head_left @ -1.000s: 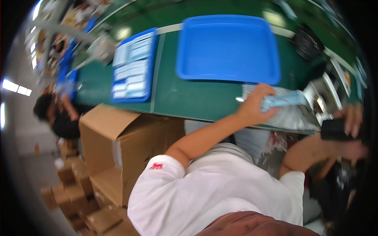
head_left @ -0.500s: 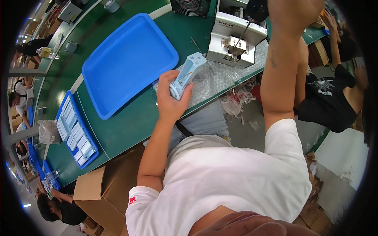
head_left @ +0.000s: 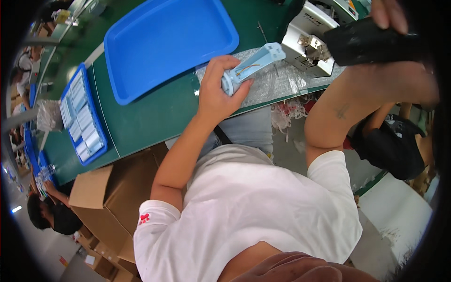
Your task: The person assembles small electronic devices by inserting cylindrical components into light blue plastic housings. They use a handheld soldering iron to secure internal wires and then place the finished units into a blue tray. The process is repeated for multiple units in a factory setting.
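My left hand (head_left: 218, 87) is wrapped round the lower end of a light blue plastic housing (head_left: 259, 61). Its long open body tilts up to the right, and a thin orange-brown wire shows inside. At the upper right, my right hand (head_left: 406, 80) is closed on a black electric screwdriver (head_left: 371, 42), with fingers curled over its top; the hand is partly blurred. The screwdriver's left end covers part of the metal outlet of a silver-white screw feeder (head_left: 307, 42). Its bit cannot be made out.
A large blue tray (head_left: 169, 44) lies on the green table (head_left: 136, 127) beyond my left hand. Farther left, a smaller blue tray (head_left: 99, 151) carries several light blue parts. Bubble wrap (head_left: 263, 89) lies under the housing. Cardboard boxes (head_left: 94, 188) stand below the table edge; other people are nearby.
My right hand and the screwdriver have come down and right from above the screw feeder, and the screwdriver now lies more level. My left hand still grips the housing, now tilted flatter. The view has shifted.
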Demonstrator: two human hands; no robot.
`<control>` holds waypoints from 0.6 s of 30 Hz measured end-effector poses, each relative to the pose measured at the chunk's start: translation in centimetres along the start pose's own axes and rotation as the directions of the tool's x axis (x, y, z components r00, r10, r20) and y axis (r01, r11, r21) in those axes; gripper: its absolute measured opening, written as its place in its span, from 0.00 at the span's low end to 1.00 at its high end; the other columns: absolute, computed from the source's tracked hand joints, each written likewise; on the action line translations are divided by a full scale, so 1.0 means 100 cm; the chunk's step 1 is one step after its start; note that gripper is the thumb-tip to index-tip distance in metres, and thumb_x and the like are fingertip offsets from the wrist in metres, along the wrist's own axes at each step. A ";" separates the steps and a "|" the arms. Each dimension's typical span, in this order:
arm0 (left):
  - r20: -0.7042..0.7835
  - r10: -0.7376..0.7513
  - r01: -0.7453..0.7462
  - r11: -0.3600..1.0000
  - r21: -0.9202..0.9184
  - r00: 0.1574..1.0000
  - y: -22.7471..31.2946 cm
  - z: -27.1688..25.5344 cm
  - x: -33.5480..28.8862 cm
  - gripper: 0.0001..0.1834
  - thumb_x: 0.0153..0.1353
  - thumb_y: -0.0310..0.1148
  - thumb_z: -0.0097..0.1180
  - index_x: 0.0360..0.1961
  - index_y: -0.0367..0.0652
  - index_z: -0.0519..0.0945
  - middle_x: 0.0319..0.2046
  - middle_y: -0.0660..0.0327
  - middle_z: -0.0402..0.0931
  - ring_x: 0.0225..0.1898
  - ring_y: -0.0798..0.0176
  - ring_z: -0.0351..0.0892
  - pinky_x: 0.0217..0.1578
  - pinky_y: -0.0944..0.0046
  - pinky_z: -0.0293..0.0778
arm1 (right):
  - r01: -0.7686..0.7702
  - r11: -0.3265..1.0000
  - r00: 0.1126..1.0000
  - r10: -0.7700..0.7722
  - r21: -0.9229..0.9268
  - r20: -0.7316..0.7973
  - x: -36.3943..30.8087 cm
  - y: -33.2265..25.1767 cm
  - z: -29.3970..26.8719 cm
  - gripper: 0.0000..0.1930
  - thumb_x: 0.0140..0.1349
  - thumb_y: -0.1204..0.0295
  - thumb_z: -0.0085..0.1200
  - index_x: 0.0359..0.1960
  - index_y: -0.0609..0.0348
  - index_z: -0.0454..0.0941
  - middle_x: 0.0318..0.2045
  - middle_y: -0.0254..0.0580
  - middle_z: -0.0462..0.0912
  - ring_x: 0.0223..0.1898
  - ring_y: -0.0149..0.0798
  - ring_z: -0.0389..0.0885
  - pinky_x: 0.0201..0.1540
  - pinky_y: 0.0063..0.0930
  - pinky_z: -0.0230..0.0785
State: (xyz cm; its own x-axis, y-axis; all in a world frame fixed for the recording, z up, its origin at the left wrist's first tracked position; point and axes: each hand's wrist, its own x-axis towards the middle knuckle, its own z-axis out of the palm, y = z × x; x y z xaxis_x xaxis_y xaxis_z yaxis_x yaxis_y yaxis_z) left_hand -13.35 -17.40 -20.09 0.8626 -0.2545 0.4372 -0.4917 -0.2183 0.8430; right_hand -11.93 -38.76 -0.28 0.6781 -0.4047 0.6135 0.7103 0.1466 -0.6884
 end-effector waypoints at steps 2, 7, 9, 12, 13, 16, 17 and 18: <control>-0.008 0.021 -0.021 1.000 -0.006 1.000 -0.002 0.000 -0.002 0.22 0.52 0.25 0.72 0.47 0.40 0.77 0.48 0.53 0.78 0.50 0.55 0.79 0.52 0.59 0.72 | -0.002 1.000 1.000 0.003 -0.011 0.030 -0.001 0.008 -0.002 0.31 0.70 0.41 0.43 0.45 0.64 0.72 0.27 0.44 0.76 0.21 0.35 0.75 0.21 0.29 0.71; -0.015 0.019 -0.019 0.999 -0.029 1.000 0.001 -0.003 -0.003 0.22 0.51 0.27 0.73 0.46 0.39 0.78 0.47 0.53 0.78 0.49 0.54 0.79 0.49 0.58 0.75 | -0.023 0.999 0.996 0.026 -0.031 0.091 0.020 0.027 -0.011 0.33 0.67 0.40 0.43 0.45 0.65 0.73 0.30 0.46 0.76 0.24 0.37 0.74 0.24 0.31 0.70; -0.022 0.036 -0.036 0.999 -0.035 0.999 -0.001 -0.003 -0.003 0.22 0.51 0.27 0.73 0.46 0.38 0.78 0.46 0.53 0.78 0.48 0.53 0.79 0.48 0.58 0.75 | -0.030 0.999 0.994 0.034 -0.045 0.103 0.021 0.031 -0.015 0.33 0.66 0.40 0.43 0.45 0.65 0.73 0.31 0.46 0.76 0.25 0.38 0.73 0.25 0.31 0.69; -0.035 0.054 -0.055 0.998 -0.039 0.998 -0.003 -0.002 -0.002 0.22 0.51 0.28 0.74 0.45 0.38 0.78 0.46 0.52 0.78 0.47 0.53 0.80 0.47 0.58 0.76 | -0.031 0.998 0.993 0.038 -0.059 0.112 0.024 0.034 -0.018 0.34 0.64 0.39 0.43 0.45 0.65 0.74 0.32 0.48 0.75 0.26 0.39 0.72 0.27 0.32 0.69; -0.038 0.059 -0.060 0.997 -0.040 0.998 -0.003 -0.002 -0.003 0.21 0.51 0.28 0.74 0.45 0.38 0.78 0.45 0.52 0.78 0.47 0.53 0.80 0.46 0.58 0.76 | -0.037 0.998 0.992 0.044 -0.058 0.115 0.024 0.036 -0.018 0.34 0.64 0.39 0.43 0.45 0.65 0.74 0.32 0.48 0.75 0.27 0.40 0.72 0.28 0.33 0.68; -0.043 0.062 -0.064 0.997 -0.041 0.997 -0.006 -0.002 -0.002 0.21 0.51 0.28 0.74 0.44 0.38 0.78 0.45 0.52 0.78 0.45 0.53 0.80 0.45 0.59 0.76 | -0.042 0.997 0.992 0.050 -0.070 0.116 0.029 0.034 -0.021 0.35 0.62 0.38 0.43 0.45 0.65 0.74 0.34 0.49 0.75 0.28 0.41 0.71 0.30 0.34 0.68; -0.045 0.060 -0.062 0.997 -0.045 0.997 -0.007 -0.002 -0.002 0.21 0.51 0.28 0.74 0.44 0.39 0.79 0.45 0.53 0.78 0.45 0.53 0.80 0.45 0.59 0.76 | -0.052 0.996 0.992 0.060 -0.073 0.109 0.031 0.033 -0.023 0.36 0.61 0.38 0.43 0.45 0.66 0.74 0.34 0.50 0.75 0.29 0.41 0.71 0.30 0.34 0.67; -0.048 0.058 -0.060 0.997 -0.049 0.997 -0.006 -0.002 -0.002 0.21 0.51 0.28 0.74 0.44 0.39 0.79 0.45 0.53 0.78 0.45 0.53 0.80 0.45 0.59 0.76 | -0.050 0.996 0.992 0.058 -0.076 0.108 0.031 0.032 -0.022 0.36 0.61 0.38 0.43 0.45 0.65 0.74 0.34 0.49 0.74 0.29 0.41 0.71 0.30 0.34 0.67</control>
State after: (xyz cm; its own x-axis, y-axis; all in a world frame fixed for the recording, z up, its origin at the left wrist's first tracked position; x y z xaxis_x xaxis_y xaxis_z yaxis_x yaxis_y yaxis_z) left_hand -13.17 -17.02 -20.64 0.8375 -0.2207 0.4999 -0.5363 -0.1565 0.8294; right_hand -8.03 -41.53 -1.44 0.7345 -0.2958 0.6107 0.6593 0.0981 -0.7454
